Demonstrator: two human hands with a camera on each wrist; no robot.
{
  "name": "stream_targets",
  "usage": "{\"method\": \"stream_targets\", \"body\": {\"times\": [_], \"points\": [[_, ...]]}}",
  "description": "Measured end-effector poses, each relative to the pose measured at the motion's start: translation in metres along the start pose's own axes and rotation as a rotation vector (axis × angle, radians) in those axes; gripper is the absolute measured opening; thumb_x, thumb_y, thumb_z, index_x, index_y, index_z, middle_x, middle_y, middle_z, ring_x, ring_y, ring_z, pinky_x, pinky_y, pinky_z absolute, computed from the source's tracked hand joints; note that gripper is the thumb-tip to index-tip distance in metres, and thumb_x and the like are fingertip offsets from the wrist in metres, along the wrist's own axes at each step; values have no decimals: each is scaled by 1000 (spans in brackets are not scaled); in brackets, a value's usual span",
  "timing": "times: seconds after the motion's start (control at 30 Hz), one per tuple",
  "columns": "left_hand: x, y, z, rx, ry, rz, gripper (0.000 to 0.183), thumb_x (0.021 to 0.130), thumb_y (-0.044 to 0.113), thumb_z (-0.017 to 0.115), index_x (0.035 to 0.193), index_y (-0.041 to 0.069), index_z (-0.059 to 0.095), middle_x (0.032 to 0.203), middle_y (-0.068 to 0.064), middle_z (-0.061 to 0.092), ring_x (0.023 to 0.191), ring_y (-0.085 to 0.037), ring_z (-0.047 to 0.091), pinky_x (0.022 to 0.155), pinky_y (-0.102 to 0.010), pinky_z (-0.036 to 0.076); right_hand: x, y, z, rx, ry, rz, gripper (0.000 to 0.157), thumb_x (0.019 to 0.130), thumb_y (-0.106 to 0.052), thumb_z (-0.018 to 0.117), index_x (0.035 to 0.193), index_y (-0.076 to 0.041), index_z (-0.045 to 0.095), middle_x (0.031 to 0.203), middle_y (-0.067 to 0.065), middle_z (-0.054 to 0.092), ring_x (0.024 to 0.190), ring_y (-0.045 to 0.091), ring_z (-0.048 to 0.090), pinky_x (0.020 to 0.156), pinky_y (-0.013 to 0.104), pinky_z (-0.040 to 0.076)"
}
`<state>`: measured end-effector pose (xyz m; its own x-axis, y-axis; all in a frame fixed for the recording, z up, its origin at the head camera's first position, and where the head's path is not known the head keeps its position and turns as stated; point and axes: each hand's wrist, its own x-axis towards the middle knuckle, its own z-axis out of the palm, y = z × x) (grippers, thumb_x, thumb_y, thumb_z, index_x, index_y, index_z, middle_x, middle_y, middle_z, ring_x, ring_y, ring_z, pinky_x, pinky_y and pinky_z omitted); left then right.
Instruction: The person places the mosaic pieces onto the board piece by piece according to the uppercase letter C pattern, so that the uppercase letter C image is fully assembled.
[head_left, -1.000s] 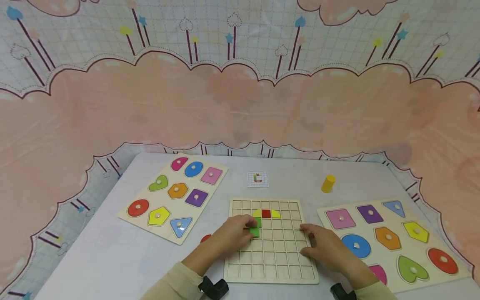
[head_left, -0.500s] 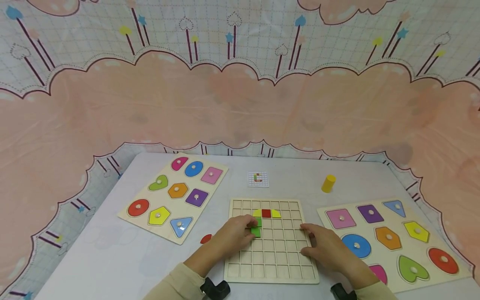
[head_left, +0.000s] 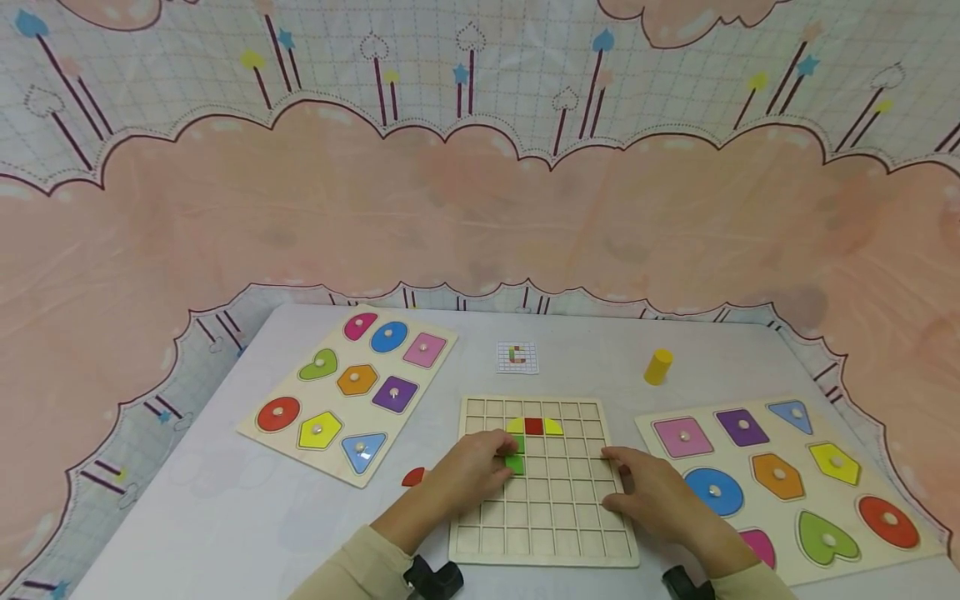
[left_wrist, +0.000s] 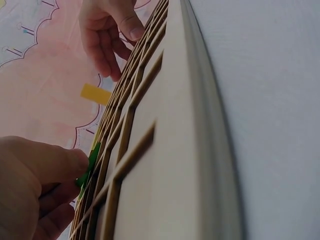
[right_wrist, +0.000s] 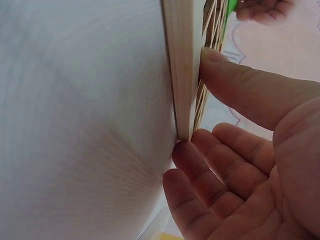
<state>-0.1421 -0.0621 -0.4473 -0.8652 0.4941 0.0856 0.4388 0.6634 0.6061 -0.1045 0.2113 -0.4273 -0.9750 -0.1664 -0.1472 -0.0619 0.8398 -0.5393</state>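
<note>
A wooden grid board [head_left: 555, 546] lies in front of me. Its second row holds a red square tile [head_left: 533, 427] between two yellow quarter-round tiles, the right yellow tile [head_left: 552, 427] fully in sight. Below the left yellow one is a green tile [head_left: 520, 444], partly covered by my fingers. My left hand [head_left: 472, 471] pinches another green square tile [head_left: 515, 464] just beneath that, thumb and fingertips at its left side; in the left wrist view the tile [left_wrist: 89, 167] stands tilted at the grid. My right hand [head_left: 645, 492] steadies the board's right edge, thumb on top, fingers along the side.
A small pattern card [head_left: 517, 357] and a yellow cylinder [head_left: 658, 367] stand beyond the board. Knobbed shape puzzles lie at both sides, the left puzzle [head_left: 281, 379] and the right puzzle [head_left: 795, 450]. A red piece [head_left: 413, 477] shows behind my left forearm.
The lower green tile has shifted slightly right under my left fingers, toward its grid square. My right hand stays at the board's edge.
</note>
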Motion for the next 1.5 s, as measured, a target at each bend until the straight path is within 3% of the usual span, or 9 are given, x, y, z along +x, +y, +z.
{"method": "stream_targets", "body": {"times": [0.8, 1.03, 1.27, 1.5], "points": [[3, 3, 2, 25, 16, 33, 27, 89, 9, 75, 114, 5, 66, 106, -2, 68, 99, -13, 63, 92, -31, 54, 1, 1, -2, -1, 0, -14, 62, 80, -21, 84, 135, -6, 59, 109, 4, 65, 101, 23, 59, 92, 53, 49], [4, 5, 2, 5, 2, -4, 28, 90, 10, 75, 116, 7, 65, 108, 0, 68, 99, -12, 62, 92, -31, 53, 1, 1, -2, 9, -2, -18, 63, 79, -22, 85, 134, -6, 59, 109, 3, 65, 101, 22, 58, 93, 53, 49], [1, 7, -9, -58, 25, -92, 31, 90, 9, 74, 120, 8, 66, 114, -1, 68, 107, -17, 63, 93, -34, 54, 1, 1, -2, 12, -4, -17, 63, 80, -22, 84, 135, -6, 59, 111, 4, 65, 103, 23, 58, 94, 54, 48], [-5, 4, -22, -19, 55, -88, 32, 89, 9, 76, 119, 6, 66, 114, -5, 68, 107, -22, 63, 93, -38, 54, 1, 1, -2, 11, -8, -9, 63, 79, -22, 85, 135, -6, 59, 111, 4, 65, 103, 22, 59, 93, 54, 49]]}}
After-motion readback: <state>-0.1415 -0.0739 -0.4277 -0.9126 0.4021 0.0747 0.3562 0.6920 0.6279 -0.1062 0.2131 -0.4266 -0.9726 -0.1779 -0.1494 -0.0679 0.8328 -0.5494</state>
